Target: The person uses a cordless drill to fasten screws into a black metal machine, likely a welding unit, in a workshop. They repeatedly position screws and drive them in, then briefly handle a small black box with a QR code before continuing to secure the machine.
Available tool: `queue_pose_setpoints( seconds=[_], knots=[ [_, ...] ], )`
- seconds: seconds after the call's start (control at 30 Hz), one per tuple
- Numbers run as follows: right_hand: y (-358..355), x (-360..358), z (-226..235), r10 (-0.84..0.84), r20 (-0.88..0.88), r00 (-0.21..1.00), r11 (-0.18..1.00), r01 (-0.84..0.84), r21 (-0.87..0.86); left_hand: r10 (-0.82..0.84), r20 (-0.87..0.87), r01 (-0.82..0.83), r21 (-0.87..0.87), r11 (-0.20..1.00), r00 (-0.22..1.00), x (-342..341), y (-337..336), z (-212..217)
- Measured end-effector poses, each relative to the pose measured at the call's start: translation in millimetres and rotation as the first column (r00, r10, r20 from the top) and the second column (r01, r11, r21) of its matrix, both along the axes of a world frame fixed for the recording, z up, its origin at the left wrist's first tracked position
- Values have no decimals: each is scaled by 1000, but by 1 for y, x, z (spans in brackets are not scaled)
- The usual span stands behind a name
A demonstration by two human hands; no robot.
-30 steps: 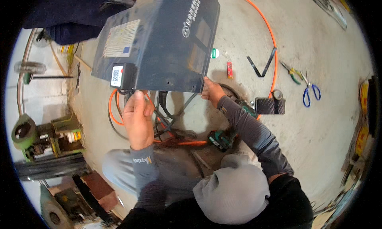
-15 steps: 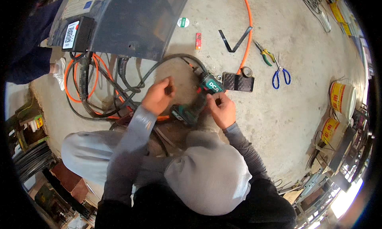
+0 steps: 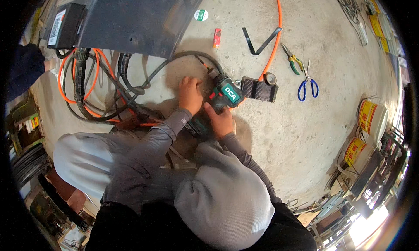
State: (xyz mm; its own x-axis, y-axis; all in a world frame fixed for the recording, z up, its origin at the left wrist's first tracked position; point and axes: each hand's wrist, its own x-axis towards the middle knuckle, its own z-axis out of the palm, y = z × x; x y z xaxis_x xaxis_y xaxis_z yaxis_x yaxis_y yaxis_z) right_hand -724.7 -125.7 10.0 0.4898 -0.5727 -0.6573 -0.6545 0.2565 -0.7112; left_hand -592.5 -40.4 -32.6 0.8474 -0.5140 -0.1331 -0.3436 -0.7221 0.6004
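Note:
A dark green and black cordless drill (image 3: pixel 228 92) lies on the concrete floor in front of me, its bit pointing up and to the left. My right hand (image 3: pixel 221 121) is closed around the drill's handle, the thumb along the near side. Just left of the chuck is my left hand (image 3: pixel 190 95), fingers curled; whatever may be in them is hidden. The battery end (image 3: pixel 196 128) of the drill shows between my forearms. Touching or very near the drill's back is a dark phone-like case (image 3: pixel 259 89), with a roll of tape (image 3: pixel 270 79) on it.
A large dark panel (image 3: pixel 139 19) stands at the upper left above coiled black cables and an orange hose (image 3: pixel 276 46). Pliers (image 3: pixel 293 61), blue-handled scissors (image 3: pixel 308 87), a bent black strip (image 3: pixel 257 50) and a red box (image 3: pixel 217 38) lie on the floor. Buckets (image 3: pixel 373 118) stand right.
My right hand has moved left from the drill's body onto its handle. My left hand has come right, close to the chuck. The view has shifted slightly.

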Motion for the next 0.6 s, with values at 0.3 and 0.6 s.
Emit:
queue_pose_setpoints(
  seconds=[0.3, 0.6],
  knots=[
    [-3, -36, 2, -217, 206, 954, 948, 156, 276, 261, -436, -350, -137, 927, 861, 42, 3, 12],
    [-49, -57, 46, -3, 269, 963, 976, -56, 208, 228, -909, -477, 38, 878, 348, 86, -6, 41]
  ],
)
